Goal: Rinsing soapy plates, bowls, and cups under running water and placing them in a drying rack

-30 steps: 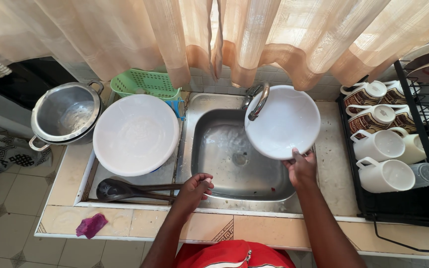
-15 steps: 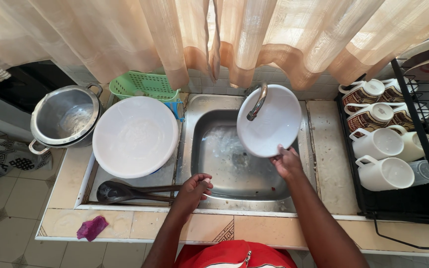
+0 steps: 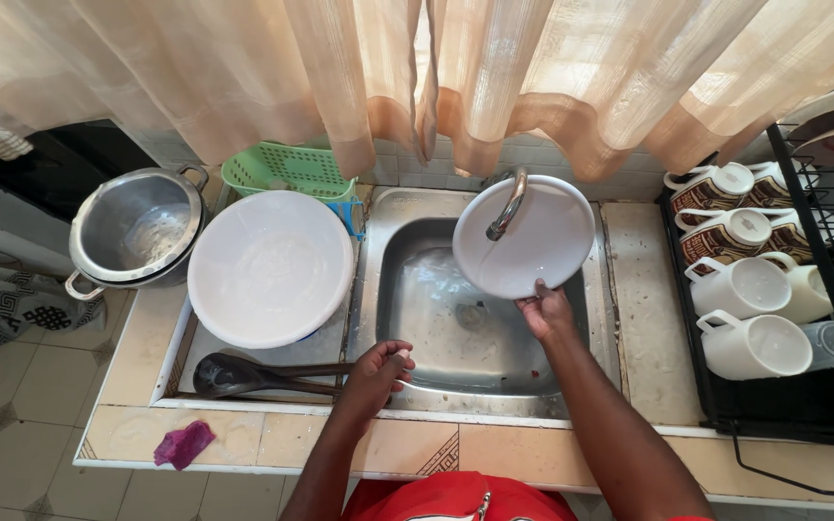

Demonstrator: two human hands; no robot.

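Head view, from the left: a steel pot [image 3: 137, 227] sat at the counter's end, then a large white basin [image 3: 270, 267] on the drainboard with dark ladles [image 3: 243, 373] below it. The left hand [image 3: 375, 374] rested curled at the sink [image 3: 393, 289] rim beside the ladle handles; whether it gripped anything could not be told. The right hand [image 3: 544, 311] pinched the lower edge of a white plate [image 3: 533, 241], tilted over the basin under the tap [image 3: 508, 203]. That plate looked clean, plain and glossy, seemingly at the rinsing stage. White mugs [image 3: 750, 314] already stood in the black rack [image 3: 774, 410], while the ladles, basin and pot apparently remained.
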